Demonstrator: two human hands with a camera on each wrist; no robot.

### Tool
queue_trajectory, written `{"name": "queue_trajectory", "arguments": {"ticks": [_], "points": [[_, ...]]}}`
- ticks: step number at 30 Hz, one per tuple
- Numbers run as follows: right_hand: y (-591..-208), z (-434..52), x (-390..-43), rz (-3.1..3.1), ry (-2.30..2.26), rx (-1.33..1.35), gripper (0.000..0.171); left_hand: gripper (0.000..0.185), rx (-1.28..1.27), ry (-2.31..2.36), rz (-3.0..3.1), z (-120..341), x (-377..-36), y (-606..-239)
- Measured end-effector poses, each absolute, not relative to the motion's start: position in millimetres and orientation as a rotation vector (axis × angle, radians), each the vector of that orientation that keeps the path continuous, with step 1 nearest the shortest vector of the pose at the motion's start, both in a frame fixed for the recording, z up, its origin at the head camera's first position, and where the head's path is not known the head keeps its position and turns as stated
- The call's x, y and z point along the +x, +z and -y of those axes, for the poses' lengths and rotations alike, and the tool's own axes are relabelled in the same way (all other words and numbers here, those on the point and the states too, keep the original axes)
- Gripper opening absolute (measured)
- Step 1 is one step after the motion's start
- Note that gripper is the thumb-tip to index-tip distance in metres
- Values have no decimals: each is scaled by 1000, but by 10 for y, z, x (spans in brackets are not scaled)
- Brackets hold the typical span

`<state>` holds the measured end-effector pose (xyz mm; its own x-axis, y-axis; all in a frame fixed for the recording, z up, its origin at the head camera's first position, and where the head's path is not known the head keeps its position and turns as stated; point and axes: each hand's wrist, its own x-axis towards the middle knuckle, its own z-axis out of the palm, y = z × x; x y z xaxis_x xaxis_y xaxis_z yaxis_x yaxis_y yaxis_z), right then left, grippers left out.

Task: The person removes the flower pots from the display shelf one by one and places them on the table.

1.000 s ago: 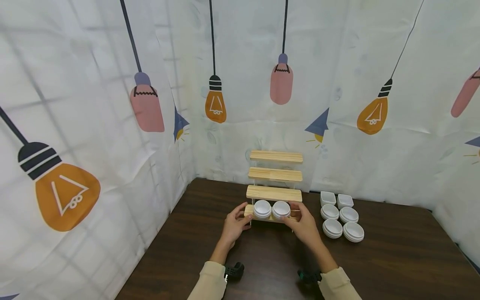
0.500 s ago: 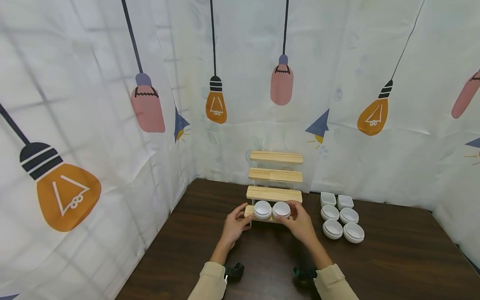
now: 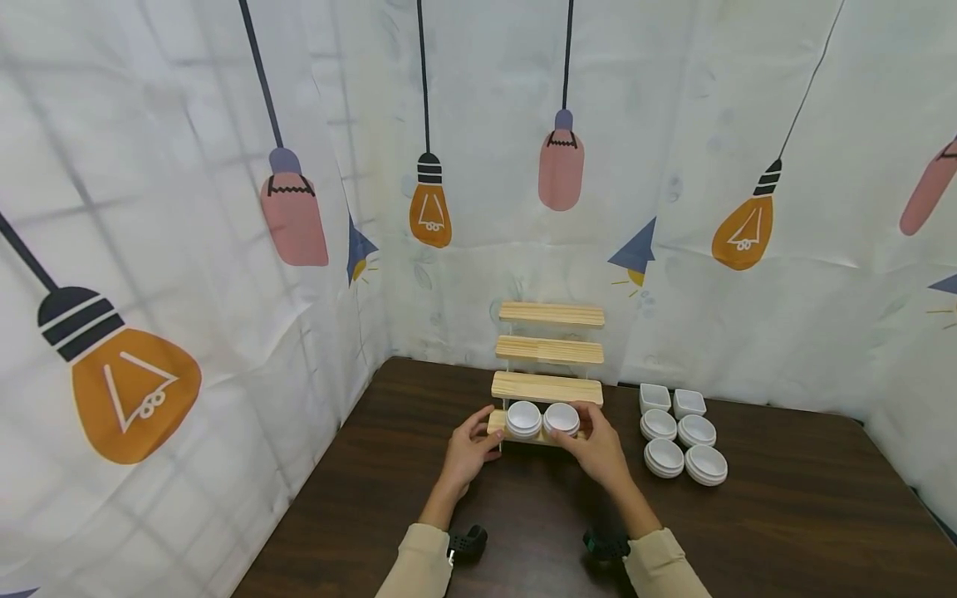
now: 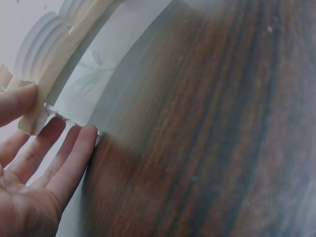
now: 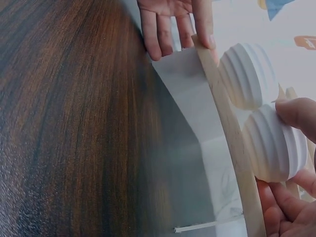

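Observation:
A four-tier wooden display stand (image 3: 547,386) stands at the back of the table. On its lowest board (image 5: 227,118) sit two stacks of white ribbed bowls side by side, the left stack (image 3: 523,420) and the right stack (image 3: 561,419). My left hand (image 3: 465,451) grips the left end of that board, the thumb against its edge and several fingers below, near the clear support (image 4: 61,116). My right hand (image 3: 601,451) holds the right stack between thumb (image 5: 296,116) and fingers, at its outer side. In the right wrist view the two stacks nearly touch.
To the right of the stand are more white dishes on the dark wooden table (image 3: 792,498): two square stacks (image 3: 689,404) at the back and several round bowl stacks (image 3: 706,463) in front. A white printed curtain (image 3: 478,274) hangs close behind the stand.
My right hand has shifted slightly left, its thumb moving from the right stack's edge to its front. My left hand and both stacks stay about where they were.

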<state>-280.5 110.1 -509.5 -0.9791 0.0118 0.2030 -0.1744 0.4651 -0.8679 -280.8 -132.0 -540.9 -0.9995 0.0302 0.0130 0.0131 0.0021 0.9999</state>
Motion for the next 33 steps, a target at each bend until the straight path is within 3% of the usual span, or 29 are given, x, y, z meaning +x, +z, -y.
{"name": "queue_trajectory", "arguments": {"ticks": [33], "points": [[-5155,-1102,-2792,2451,1617,194,58,60,55,2194,-2234,1322,-2800,-5409]]}}
